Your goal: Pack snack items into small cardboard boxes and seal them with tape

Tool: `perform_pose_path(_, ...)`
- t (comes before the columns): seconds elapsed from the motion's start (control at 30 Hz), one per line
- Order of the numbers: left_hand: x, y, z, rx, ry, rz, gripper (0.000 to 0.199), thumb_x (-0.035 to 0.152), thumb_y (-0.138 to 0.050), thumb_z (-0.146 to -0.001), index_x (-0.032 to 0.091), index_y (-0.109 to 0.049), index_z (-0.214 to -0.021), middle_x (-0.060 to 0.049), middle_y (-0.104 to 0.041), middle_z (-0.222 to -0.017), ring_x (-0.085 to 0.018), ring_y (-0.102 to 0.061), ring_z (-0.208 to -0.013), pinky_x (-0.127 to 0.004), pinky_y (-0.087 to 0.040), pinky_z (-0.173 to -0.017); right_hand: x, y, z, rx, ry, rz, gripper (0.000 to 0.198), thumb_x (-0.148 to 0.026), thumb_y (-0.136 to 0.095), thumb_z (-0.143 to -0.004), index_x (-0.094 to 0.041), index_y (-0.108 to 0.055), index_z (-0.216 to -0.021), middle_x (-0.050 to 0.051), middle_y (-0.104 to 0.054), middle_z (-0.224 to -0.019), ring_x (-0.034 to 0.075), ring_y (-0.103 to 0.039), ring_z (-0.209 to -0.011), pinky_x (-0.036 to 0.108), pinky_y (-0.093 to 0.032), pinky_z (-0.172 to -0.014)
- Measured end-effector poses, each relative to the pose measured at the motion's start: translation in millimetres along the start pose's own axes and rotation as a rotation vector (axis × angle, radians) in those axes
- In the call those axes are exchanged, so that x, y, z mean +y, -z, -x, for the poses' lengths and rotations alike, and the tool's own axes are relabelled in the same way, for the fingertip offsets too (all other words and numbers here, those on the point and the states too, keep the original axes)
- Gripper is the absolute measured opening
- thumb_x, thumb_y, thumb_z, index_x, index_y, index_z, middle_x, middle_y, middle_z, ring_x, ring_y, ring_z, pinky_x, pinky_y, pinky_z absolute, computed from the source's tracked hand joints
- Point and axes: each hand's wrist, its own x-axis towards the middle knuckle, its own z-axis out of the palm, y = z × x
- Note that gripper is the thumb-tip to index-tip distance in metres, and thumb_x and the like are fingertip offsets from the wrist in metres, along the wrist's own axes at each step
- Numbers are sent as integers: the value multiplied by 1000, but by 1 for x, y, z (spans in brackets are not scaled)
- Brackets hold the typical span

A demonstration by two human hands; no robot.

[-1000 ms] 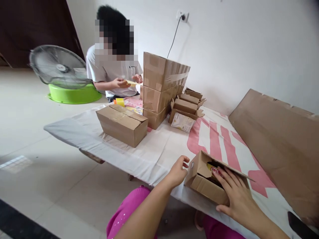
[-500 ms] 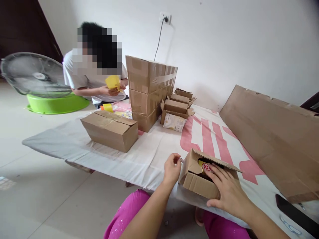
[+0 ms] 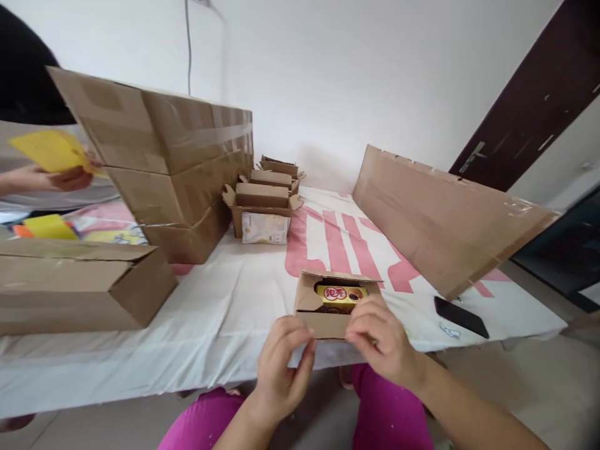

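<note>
A small open cardboard box (image 3: pixel 323 324) sits at the table's near edge in front of me. Inside it lies a yellow printed pack (image 3: pixel 338 294) with a red label; the box's back flap stands partly raised. My left hand (image 3: pixel 284 365) is at the box's front left corner, thumb and forefinger brought together. At the front right, my right hand (image 3: pixel 382 340) has its fingers curled in close against the box and covers that corner. Whatever is pinched in either hand is too small or hidden to make out.
Large taped cartons (image 3: pixel 197 194) are stacked at left, beside a long closed carton (image 3: pixel 70 294). Several open small boxes (image 3: pixel 262 197) line up behind a pale packet (image 3: pixel 265 229). A cardboard sheet (image 3: pixel 435 219) and a phone (image 3: pixel 462 316) lie right. A co-worker's hand (image 3: pixel 70 178) holds something yellow.
The view has swung right. My right hand has come off the pack to the box's front right, and my left hand has moved to its front left corner. The box now faces me squarely.
</note>
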Motion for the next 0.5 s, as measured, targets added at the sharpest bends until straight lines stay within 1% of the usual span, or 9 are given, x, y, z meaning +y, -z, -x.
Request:
perform_pose_path(0.07,-8,-2,2,79,75,-27,28,-3,-54,-81,18,-57,-99,-4,-57,-86,-15,-57,-81,-28,-48,-69,19,20,15,139,-140,46,11,-20,-54,-91,-21,-57,-81,2,-59,-78,17,-56,-78,34,-47,-74)
perform_pose_path(0.13,-12,-4,4,108,133,-22,24,-1,-54,-82,19,-58,-95,-3,-56,-84,-14,-56,-79,-26,-48,-66,36,37,33,245,-289,91,13,-22,-52,-92,-21,-55,-80,1,-57,-75,16,-54,-72,31,-45,-68)
perform_pose_path(0.2,-10,-6,4,113,118,-3,24,-1,-55,-82,18,-58,-95,-3,-56,-83,-14,-57,-78,-26,-48,-66,41,44,49,253,-366,101,12,-23,-52,-93,-22,-55,-81,0,-56,-76,15,-54,-72,29,-45,-67)
perform_pose_path(0.27,-2,-9,3,87,45,19,27,-2,-55,-80,18,-58,-98,-3,-58,-83,-15,-58,-79,-28,-49,-68,32,41,57,185,-342,56,6,-25,-53,-92,-22,-57,-89,2,-58,-84,16,-56,-81,29,-46,-73)
perform_pose_path(0.3,4,-10,2,55,7,34,29,-3,-54,-80,18,-57,-100,-3,-60,-84,-16,-58,-80,-30,-50,-69,23,36,58,134,-303,25,7,-28,-54,-92,-23,-58,-96,4,-59,-90,18,-57,-87,31,-47,-77)
perform_pose_path(0.37,16,-15,0,-38,-54,57,32,-4,-54,-78,18,-56,-102,-5,-63,-85,-17,-60,-80,-32,-51,-71,0,23,54,12,-207,-41,27,-38,-58,-90,-22,-56,-112,7,-59,-102,21,-57,-97,35,-48,-84)
perform_pose_path(0.4,21,-17,-1,-93,-78,63,34,-4,-54,-77,17,-56,-103,-5,-64,-86,-17,-60,-80,-33,-51,-71,-11,17,50,-36,-163,-74,34,-43,-58,-89,-22,-56,-116,9,-60,-104,22,-56,-99,36,-49,-85)
perform_pose_path(0.43,25,-19,-1,-146,-97,64,34,-4,-54,-77,18,-55,-104,-6,-65,-86,-17,-60,-80,-34,-51,-71,-21,10,46,-64,-121,-99,35,-45,-57,-89,-21,-57,-115,9,-60,-102,22,-57,-97,36,-49,-85)
perform_pose_path(0.5,30,-22,1,-238,-121,63,36,-4,-54,-77,18,-55,-105,-6,-66,-87,-18,-61,-81,-34,-52,-72,-29,2,38,-61,-59,-120,21,-39,-55,-92,-22,-61,-103,6,-62,-89,19,-57,-87,34,-49,-79)
